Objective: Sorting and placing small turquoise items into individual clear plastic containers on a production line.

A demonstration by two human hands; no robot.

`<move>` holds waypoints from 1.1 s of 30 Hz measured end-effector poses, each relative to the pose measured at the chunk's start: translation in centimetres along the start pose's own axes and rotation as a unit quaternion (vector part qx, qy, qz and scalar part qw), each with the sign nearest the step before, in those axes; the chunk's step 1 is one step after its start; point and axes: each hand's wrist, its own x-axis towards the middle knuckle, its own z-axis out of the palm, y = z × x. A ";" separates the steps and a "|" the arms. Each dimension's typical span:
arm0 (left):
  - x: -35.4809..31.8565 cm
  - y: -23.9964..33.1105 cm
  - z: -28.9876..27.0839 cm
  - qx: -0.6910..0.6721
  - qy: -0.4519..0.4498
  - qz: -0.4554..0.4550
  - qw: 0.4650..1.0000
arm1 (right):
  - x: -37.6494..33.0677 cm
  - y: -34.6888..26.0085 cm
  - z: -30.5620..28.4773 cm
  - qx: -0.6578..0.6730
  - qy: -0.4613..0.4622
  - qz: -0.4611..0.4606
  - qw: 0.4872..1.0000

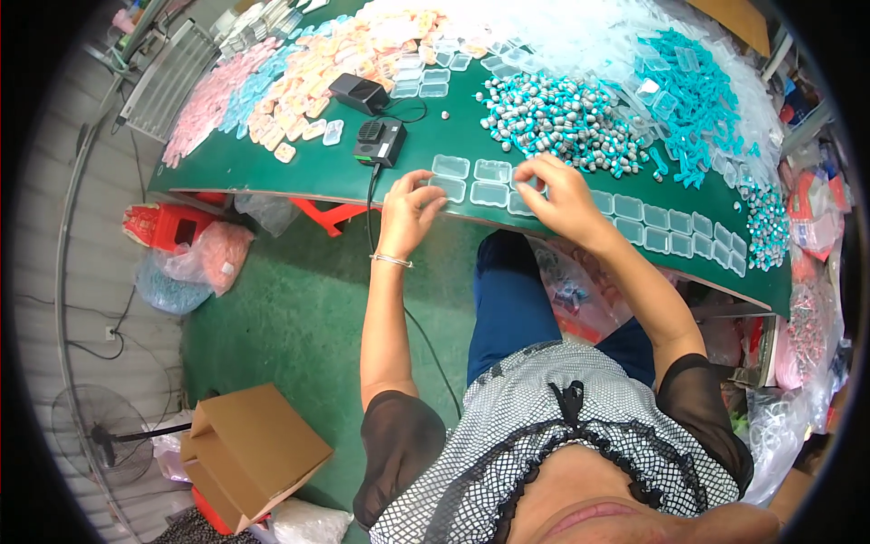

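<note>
Along the near edge of the green table runs a row of small clear plastic cases, lying unfolded with their two halves flat. My left hand (412,210) is at the left end, with its bent thumb and forefinger on the edge of the first clear plastic case (449,189). A second case (490,193) lies between my hands. My right hand (560,201) is closed over the third case (519,205), fingers bent and pinched together, partly hiding it. More unfolded cases (654,240) continue to the right, beyond my right wrist.
The green table (444,118) carries a heap of teal-and-grey capsule-shaped pieces (562,122), teal plastic parts (693,100), and peach pieces (308,82). Two black boxes (379,141) with a cable stand left of my hands. An open carton (258,449) and fan (100,435) are at lower left.
</note>
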 end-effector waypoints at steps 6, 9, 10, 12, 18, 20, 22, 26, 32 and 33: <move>0.0 0.9 -0.2 0.016 -0.006 0.015 1.000 | -6.2 -2.0 -5.0 0.030 0.026 -0.049 0.998; -0.1 0.1 0.0 -0.037 0.005 0.006 0.999 | -10.8 -1.6 -5.9 0.047 -0.042 -0.032 0.998; 0.0 -0.1 0.3 -0.032 0.032 0.018 0.999 | -12.4 -0.8 -5.6 0.075 -0.072 -0.011 0.995; 0.4 -0.1 0.9 -0.036 0.053 -0.016 0.998 | -16.6 1.8 -4.3 0.075 -0.135 0.048 0.987; 2.7 -0.5 2.9 0.013 0.146 -0.070 0.987 | -31.1 14.3 2.7 -0.060 -0.243 0.150 0.957; 2.5 -1.5 3.5 0.010 0.188 -0.074 0.979 | -34.6 17.5 5.0 -0.064 -0.264 0.204 0.941; 2.1 -2.1 3.7 -0.005 0.219 -0.089 0.972 | -34.5 17.0 5.6 -0.068 -0.271 0.230 0.932; 2.6 -1.1 3.8 0.020 0.212 -0.128 0.969 | -33.9 17.0 6.0 -0.039 -0.295 0.293 0.909; 2.8 -1.3 4.5 0.040 0.234 -0.141 0.961 | -33.0 16.4 6.4 -0.034 -0.300 0.304 0.903; 2.8 -1.3 4.5 0.045 0.237 -0.140 0.960 | -33.1 16.4 6.5 -0.028 -0.296 0.311 0.903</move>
